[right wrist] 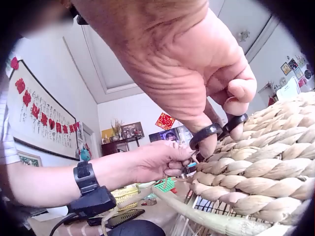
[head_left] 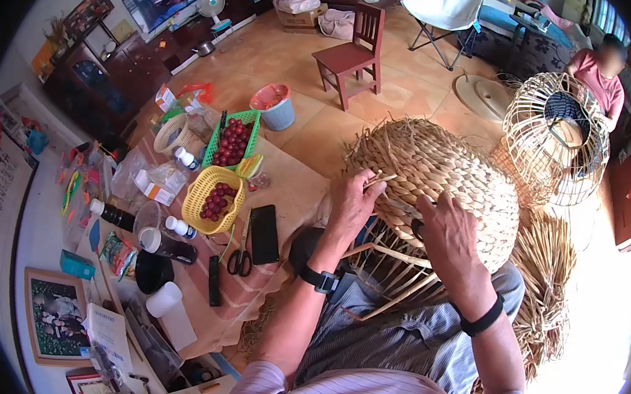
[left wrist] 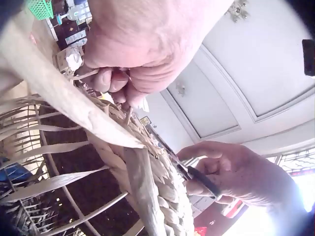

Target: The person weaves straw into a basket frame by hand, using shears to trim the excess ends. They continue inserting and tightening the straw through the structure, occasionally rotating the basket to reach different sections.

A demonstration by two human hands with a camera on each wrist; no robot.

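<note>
A large woven straw basket (head_left: pixel 446 163) with thick braided rows lies tilted across the person's lap, its open slatted side toward the body. At its near edge the left hand (head_left: pixel 350 209) pinches a thin straw strand (head_left: pixel 383 177) between thumb and fingers. The right hand (head_left: pixel 449 235) grips scissors with black handles (right wrist: pixel 205 136), thumb and fingers through the loops. Their blades (head_left: pixel 402 206) lie along the braided edge and point toward the left hand. Pale loose strips (left wrist: pixel 74 103) hang from the basket below the hands.
On the table at left are a yellow basket (head_left: pixel 194 194) and a green basket (head_left: pixel 253 119) of red fruit, a phone (head_left: pixel 264 234), and another pair of scissors (head_left: pixel 240 262). A straw bundle (head_left: pixel 544 284) stands at right. Another person (head_left: pixel 600 79) sits behind an open-frame basket (head_left: pixel 522 114).
</note>
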